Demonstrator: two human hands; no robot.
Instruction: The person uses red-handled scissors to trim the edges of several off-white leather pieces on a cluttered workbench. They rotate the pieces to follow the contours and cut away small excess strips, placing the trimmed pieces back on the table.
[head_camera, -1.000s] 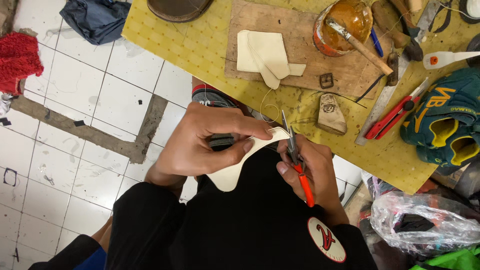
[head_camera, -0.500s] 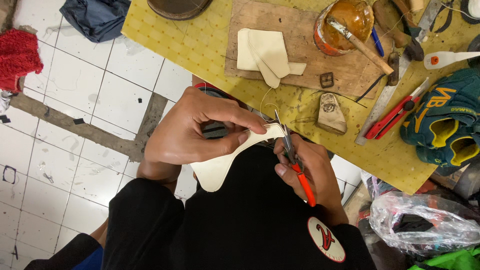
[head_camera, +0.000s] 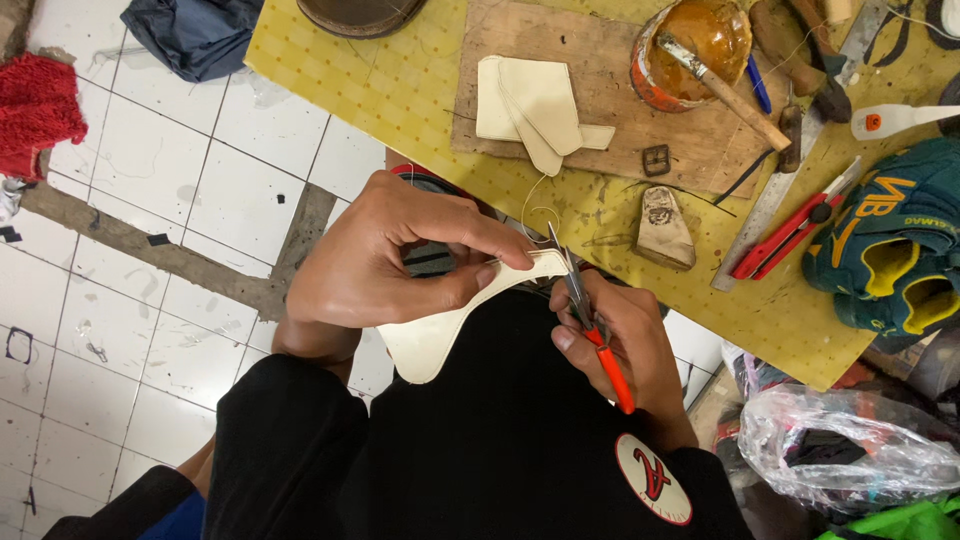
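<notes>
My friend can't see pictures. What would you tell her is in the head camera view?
Seen from above, a person's left hand pinches a cream leather piece while the right hand works its edge with orange-handled pliers. Beyond lies a yellow mat with a wooden board, more cream pieces, a glue tin, a red utility knife and a green shoe.

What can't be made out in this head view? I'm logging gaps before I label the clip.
- Cream leather piece: its upper part is hidden under the left hand.
- Orange-handled snips: the blade tips are too small to tell whether they are open or closed, and the right hand covers part of the handle.
- Green shoe: cut off by the right edge.
</notes>
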